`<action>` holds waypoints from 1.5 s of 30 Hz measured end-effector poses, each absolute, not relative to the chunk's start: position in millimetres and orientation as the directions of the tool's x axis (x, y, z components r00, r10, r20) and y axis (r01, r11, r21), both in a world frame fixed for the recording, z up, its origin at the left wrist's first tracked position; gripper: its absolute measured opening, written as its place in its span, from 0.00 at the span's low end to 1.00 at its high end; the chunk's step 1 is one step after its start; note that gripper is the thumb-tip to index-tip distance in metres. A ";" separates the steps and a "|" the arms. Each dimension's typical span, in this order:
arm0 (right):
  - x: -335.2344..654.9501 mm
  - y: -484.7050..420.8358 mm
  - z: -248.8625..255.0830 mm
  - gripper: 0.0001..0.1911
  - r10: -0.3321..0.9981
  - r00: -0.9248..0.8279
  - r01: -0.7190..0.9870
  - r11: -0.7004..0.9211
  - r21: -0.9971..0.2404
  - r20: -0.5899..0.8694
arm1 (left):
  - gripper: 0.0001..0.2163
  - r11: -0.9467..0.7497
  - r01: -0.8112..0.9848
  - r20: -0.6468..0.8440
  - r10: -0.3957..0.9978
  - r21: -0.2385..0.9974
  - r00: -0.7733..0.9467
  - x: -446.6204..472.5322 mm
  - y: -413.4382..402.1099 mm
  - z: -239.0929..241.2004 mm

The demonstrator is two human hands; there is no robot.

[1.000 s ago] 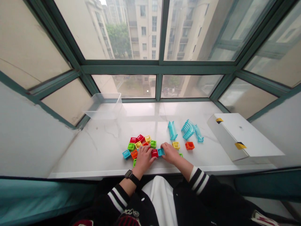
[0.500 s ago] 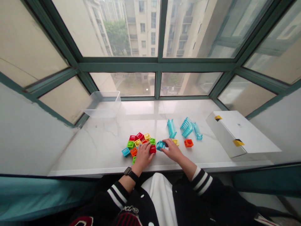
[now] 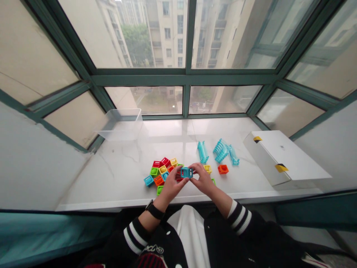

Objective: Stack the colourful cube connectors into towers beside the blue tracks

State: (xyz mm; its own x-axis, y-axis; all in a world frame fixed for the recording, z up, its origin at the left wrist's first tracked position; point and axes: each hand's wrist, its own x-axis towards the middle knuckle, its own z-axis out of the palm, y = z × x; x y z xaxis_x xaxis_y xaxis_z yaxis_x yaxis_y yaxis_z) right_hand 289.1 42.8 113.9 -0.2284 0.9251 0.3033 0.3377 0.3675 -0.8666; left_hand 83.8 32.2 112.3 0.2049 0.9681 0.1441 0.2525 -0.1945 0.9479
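Observation:
A blue toy block [image 3: 186, 172] with open, frame-like sides is held between my two hands. My left hand [image 3: 172, 184] grips its left side with thumb and fingers. On its right side, my right hand [image 3: 203, 180] pinches the same block. Just left of and behind my left hand lies a cluster of red, yellow, green, orange and blue blocks, among them a green block [image 3: 154, 172] and a blue block [image 3: 148, 181]. Part of this cluster is hidden by my hands. Beyond my right hand sits a yellow block [image 3: 207, 169], with an orange block [image 3: 223, 169] farther right.
Clear blue track pieces [image 3: 221, 150] lie at the back right, with a straight one [image 3: 202, 152] beside them. A transparent bin [image 3: 122, 132] stands at the back left. A white box [image 3: 290, 156] occupies the right side. Windows border the white sill [image 3: 117, 178].
My left hand has lifted off the block cluster and moved right to the blue block. My right hand has brought that block slightly left, and both hands now hold it.

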 end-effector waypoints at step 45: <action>451.0 -10.5 81.6 0.33 0.939 0.288 0.452 0.037 -0.891 0.186 | 0.19 -0.605 0.291 0.293 0.681 0.741 0.671 145.4 30.3 120.1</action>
